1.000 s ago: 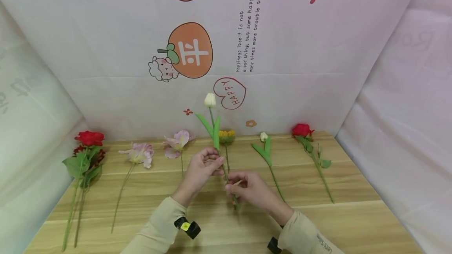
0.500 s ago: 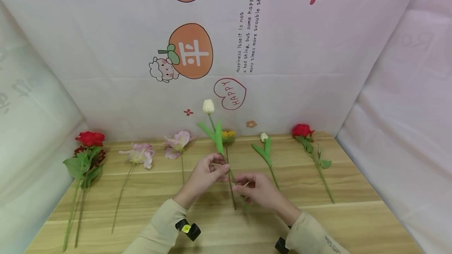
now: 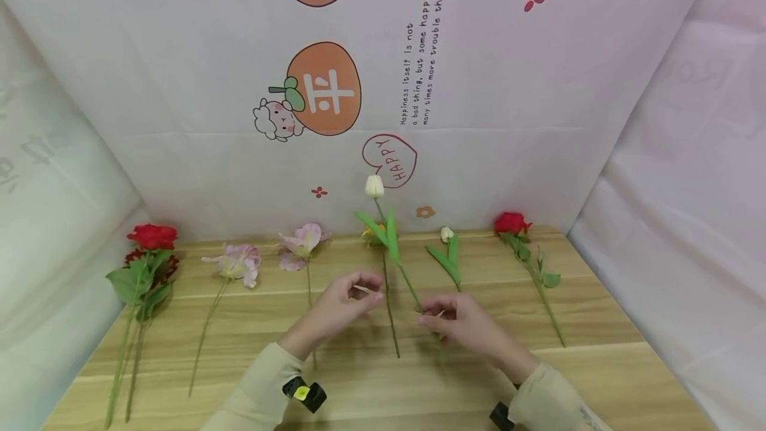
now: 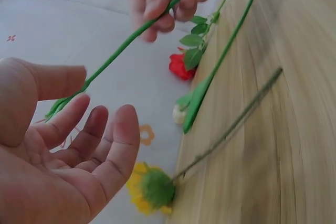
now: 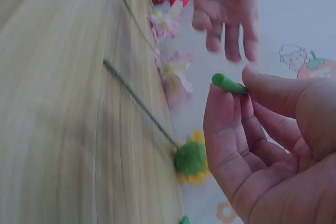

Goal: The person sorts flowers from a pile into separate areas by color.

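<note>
My right hand (image 3: 457, 324) pinches the green stem of a white tulip (image 3: 374, 186) between thumb and fingertips. The tulip leans up and to the left, its two green leaves in front of a yellow sunflower (image 4: 152, 188) on the table. To the left of that stem is my left hand (image 3: 341, 304), fingers loosely bent and parted, holding nothing. The left wrist view shows its spread fingers (image 4: 118, 145) in front of the stem. From the right wrist, the cut end of the stem (image 5: 227, 82) shows between thumb and index finger.
On the wooden table (image 3: 239, 364), a second white tulip (image 3: 447, 234) and a red rose (image 3: 511, 223) lie to the right. Two pale pink flowers (image 3: 236, 263) and a pair of red roses (image 3: 152, 237) lie to the left. A printed white cloth (image 3: 491, 85) stands behind.
My left hand has let go of the tulip stem and moved slightly left. The right hand has carried the tulip to the right and a little lower.
</note>
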`<control>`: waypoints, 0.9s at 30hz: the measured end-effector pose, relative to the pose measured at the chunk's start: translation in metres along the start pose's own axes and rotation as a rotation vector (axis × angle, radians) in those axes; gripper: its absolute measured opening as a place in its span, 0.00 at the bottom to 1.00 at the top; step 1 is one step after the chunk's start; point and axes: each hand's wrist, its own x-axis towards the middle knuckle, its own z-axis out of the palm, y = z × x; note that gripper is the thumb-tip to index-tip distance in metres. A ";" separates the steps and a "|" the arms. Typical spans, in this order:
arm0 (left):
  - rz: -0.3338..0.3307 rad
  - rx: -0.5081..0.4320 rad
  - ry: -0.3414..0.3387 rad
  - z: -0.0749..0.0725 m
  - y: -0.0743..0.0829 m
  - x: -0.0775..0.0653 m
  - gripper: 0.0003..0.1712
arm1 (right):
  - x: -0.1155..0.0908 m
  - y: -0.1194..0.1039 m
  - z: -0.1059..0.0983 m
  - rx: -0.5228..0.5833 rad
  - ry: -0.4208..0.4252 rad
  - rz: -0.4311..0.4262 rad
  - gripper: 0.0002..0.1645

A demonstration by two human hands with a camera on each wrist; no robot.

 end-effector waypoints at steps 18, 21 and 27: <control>-0.039 0.165 0.038 -0.068 -0.008 -0.046 0.20 | -0.022 0.036 -0.060 -0.185 0.039 0.024 0.25; -0.057 0.180 0.058 -0.080 -0.010 -0.056 0.20 | -0.025 0.040 -0.067 -0.208 0.052 0.035 0.23; -0.107 0.195 0.108 -0.102 -0.013 -0.075 0.21 | -0.029 0.049 -0.075 -0.229 0.062 0.054 0.24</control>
